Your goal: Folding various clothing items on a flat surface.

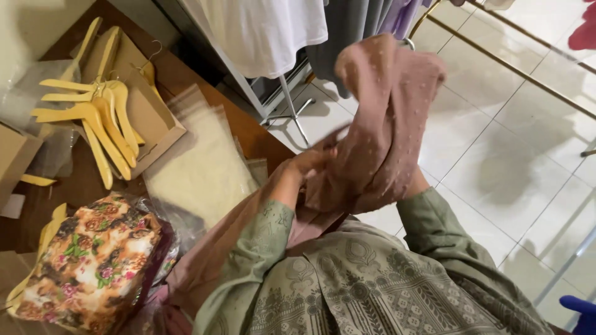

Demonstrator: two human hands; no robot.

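Pale floor tiles (496, 155) run under a metal clothes rack (288, 102) hung with a white garment (261, 31) and grey and lilac ones, and a dark wooden table (186, 80) stands to the left. On the table lie a heap of yellow wooden hangers (99, 118) over a flat cardboard box (149, 118), a clear plastic bag (198, 167) and a folded flowered cloth (93, 260) in its wrapper.

The person, in green patterned sleeves, holds a dusty-pink cloth (385, 118) up in front of the chest, above the table's edge and the floor. It is dotted with small raised spots and looks thin, light and very soft; it droops and folds over itself, so I judge it would slip loose unless bunched or pinched at a hem or a fold rather than held flat.

The left hand (313, 162) presses against the near side of the cloth, fingers curled into its lower folds, gripping it. The right hand is buried inside the cloth, which wraps it from wrist to top; I cannot tell whether those fingers are spread or closed. More of the same pink fabric trails down toward the lap.
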